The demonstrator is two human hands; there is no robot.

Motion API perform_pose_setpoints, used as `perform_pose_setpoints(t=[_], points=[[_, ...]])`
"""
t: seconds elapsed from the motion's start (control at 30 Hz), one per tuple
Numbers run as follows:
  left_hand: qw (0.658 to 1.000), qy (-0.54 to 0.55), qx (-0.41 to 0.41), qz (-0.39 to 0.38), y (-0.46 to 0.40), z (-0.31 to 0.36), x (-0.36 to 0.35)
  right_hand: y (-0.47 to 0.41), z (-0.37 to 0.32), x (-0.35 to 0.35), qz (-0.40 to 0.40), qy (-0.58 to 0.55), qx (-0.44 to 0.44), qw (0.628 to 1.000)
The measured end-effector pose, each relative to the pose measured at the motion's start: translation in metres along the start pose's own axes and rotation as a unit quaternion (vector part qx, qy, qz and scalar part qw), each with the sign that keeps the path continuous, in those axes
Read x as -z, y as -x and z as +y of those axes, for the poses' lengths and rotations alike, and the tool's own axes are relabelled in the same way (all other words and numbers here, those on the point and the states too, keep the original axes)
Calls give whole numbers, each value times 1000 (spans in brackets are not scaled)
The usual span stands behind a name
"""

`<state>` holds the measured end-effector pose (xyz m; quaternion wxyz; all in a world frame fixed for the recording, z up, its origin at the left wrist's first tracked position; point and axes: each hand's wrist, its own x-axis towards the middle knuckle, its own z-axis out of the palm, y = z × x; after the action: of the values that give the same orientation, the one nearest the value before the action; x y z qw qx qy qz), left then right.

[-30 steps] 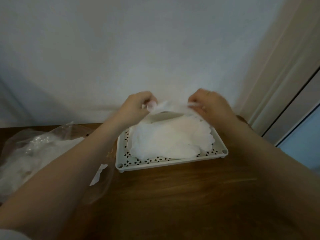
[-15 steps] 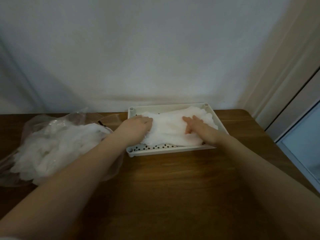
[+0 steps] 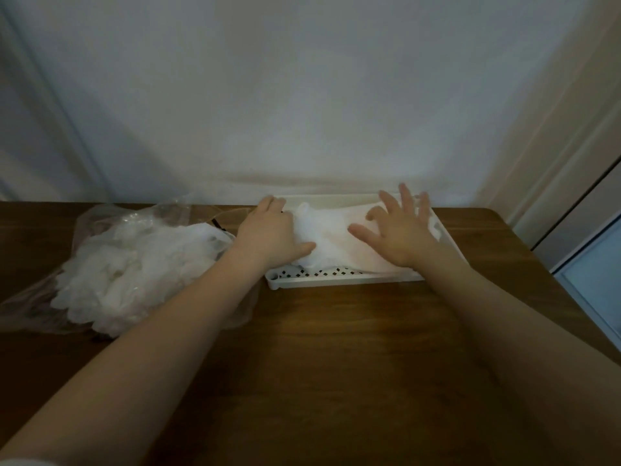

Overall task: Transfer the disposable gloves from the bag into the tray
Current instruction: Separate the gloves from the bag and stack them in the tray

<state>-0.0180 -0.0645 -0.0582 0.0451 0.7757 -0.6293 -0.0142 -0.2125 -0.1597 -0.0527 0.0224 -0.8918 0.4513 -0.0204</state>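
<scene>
Tray (image 3: 339,280): off-white/cream plastic, floor patterned with a grid of small dark diamond-shaped holes, visible along the near edge. Gloves in the tray (image 3: 331,237): translucent milky white, faint pinkish tint on the right part. Bag (image 3: 100,216): clear, colourless film with pale glare spots; brown of the table shows through its edges. Gloves in the bag (image 3: 134,267): same frosted white, crumpled, no print. Small black mark at the bag's right edge, can't tell what it is. Table (image 3: 336,364): medium-to-dark brown wood, horizontal grain streaks, lighter band near the tray. Wall (image 3: 302,95): plain pale grey-white, no pattern. Frame at right (image 3: 551,136): cream with a dark line; pale blue panel (image 3: 598,280) beside it.
</scene>
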Motion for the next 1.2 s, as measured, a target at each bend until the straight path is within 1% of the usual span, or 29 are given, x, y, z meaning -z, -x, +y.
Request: perform_pose_setpoints(t=[0.03,0.07,0.1,0.13,0.17,0.2,0.23,0.27,0.33,0.4,0.5,0.53,0.57,0.6,0.63,0.67,0.7,0.8,0.87,0.93,1.0,1.03,1.07,1.1,1.17,1.2], points=[[994,99,8,54,5,2,8,3,-19,5,48,-11,50,998],[968,225,31,108,11,1,15,6,-42,9,83,-39,107,990],[922,350,50,156,15,1,23,7,-62,10,103,-74,159,979],[865,455,63,200,21,-2,31,7,-83,10,104,-100,204,968],[813,528,67,235,26,-7,38,5,-102,7,88,-118,239,960],[776,570,62,262,30,-13,41,2,-119,2,54,-131,263,954],[754,591,52,280,36,-22,42,-1,-136,-4,11,-143,277,950],[743,601,39,291,41,-29,41,-3,-150,-10,-29,-150,286,946],[741,601,23,299,49,-45,35,-5,-171,-23,-85,-153,293,940],[748,597,16,291,57,-59,26,-4,-180,-35,-115,-164,273,941],[752,606,32,257,65,-75,13,-1,-184,-42,-73,-195,245,947],[757,605,45,242,67,-77,10,0,-183,-41,-61,-223,230,945],[771,593,55,225,68,-79,7,1,-182,-40,-48,-269,207,939],[797,566,59,204,68,-82,5,2,-181,-38,-37,-329,178,927],[826,530,57,182,69,-83,3,4,-179,-36,-27,-400,144,905],[846,505,51,163,69,-85,2,4,-177,-34,-21,-472,108,875],[854,497,47,145,69,-85,2,5,-175,-32,-18,-542,73,837],[851,516,57,76,71,-83,5,5,-169,-31,-28,-709,-17,705],[855,513,47,53,72,-85,3,7,-166,-31,-34,-778,-63,624],[856,511,49,60,73,-86,1,8,-163,-30,-46,-824,-103,555],[840,530,77,82,73,-87,0,10,-160,-25,-61,-859,-144,487],[828,544,96,98,71,-87,-1,10,-158,-22,-67,-867,-158,467],[821,546,117,118,70,-86,-1,11,-157,-20,-73,-867,-163,465],[822,534,139,142,68,-86,-2,13,-157,-19,-80,-860,-159,479],[823,497,173,215,65,-87,-2,15,-158,-18,-85,-842,-147,511],[828,469,183,246,64,-88,-2,15,-159,-18,-82,-843,-142,512]])
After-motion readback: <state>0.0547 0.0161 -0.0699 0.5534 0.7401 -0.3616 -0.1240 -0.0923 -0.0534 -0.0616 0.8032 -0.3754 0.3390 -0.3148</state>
